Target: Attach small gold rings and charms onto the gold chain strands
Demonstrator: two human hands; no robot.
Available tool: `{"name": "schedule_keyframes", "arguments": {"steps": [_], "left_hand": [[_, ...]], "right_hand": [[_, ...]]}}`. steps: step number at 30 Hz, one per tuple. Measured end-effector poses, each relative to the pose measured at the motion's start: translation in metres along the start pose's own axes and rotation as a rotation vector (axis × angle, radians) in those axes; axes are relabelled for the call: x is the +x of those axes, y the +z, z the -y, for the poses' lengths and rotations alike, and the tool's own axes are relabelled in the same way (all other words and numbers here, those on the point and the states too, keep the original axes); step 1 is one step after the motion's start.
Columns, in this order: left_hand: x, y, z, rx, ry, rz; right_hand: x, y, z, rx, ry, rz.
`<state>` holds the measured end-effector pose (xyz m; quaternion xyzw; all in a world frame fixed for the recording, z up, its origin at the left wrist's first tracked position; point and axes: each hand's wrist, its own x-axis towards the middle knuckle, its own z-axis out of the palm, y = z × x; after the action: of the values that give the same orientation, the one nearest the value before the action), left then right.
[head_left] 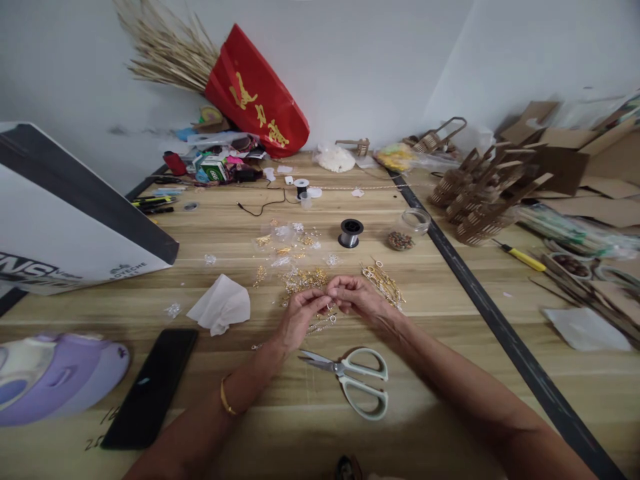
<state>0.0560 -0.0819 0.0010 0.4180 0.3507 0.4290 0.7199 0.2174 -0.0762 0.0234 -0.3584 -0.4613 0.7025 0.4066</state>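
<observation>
My left hand (305, 310) and my right hand (355, 295) meet fingertip to fingertip over the middle of the table. Both are closed in a pinch, and a small pale ring-like piece (329, 307) shows at the left fingertips. What the right fingers hold is hidden. Just beyond them lies a loose pile of gold and silver beads (303, 281). Beaded chains (384, 283) rest to the right of my right hand, and a short silver chain (321, 325) lies beneath the hands. Nearer to me are open scissors (345, 367) with pale green handles.
A wire spool (351, 233) and a clear jar of beads (401, 240) stand beyond the hands. On the left are a white tissue (221, 307), a black phone (150, 390) and a purple bottle (65, 380). Small woven baskets (483, 200) and a yellow cutter (523, 257) lie right.
</observation>
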Motion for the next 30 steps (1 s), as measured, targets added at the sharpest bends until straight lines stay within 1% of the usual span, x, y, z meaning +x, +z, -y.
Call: {"name": "schedule_keyframes", "arguments": {"steps": [6, 10, 16, 18, 21, 24, 27, 30], "left_hand": [[0.0, -0.001, 0.001, 0.014, -0.014, -0.019], [0.0, -0.001, 0.0, 0.049, -0.014, 0.009], [0.0, 0.0, -0.003, 0.121, 0.021, 0.036], [0.0, 0.0, -0.005, 0.174, 0.033, 0.036], [0.001, -0.003, -0.007, 0.352, 0.066, 0.052], [0.002, -0.007, -0.005, 0.677, 0.165, 0.117], [0.001, -0.008, -0.003, 0.977, 0.274, 0.17], [-0.002, -0.006, -0.004, 1.19, 0.318, 0.194]], "right_hand": [[-0.001, 0.0, 0.006, -0.125, -0.041, 0.005], [-0.002, -0.002, 0.008, -0.147, -0.05, 0.046], [-0.002, -0.003, 0.017, -0.282, -0.028, 0.133], [-0.003, -0.006, 0.02, -0.303, -0.034, 0.128], [-0.005, -0.013, 0.023, -0.292, -0.058, 0.068], [-0.01, -0.023, 0.024, -0.282, -0.041, 0.047], [-0.015, -0.034, 0.021, -0.263, -0.028, 0.091], [-0.016, -0.043, 0.012, -0.215, 0.019, 0.135]]}}
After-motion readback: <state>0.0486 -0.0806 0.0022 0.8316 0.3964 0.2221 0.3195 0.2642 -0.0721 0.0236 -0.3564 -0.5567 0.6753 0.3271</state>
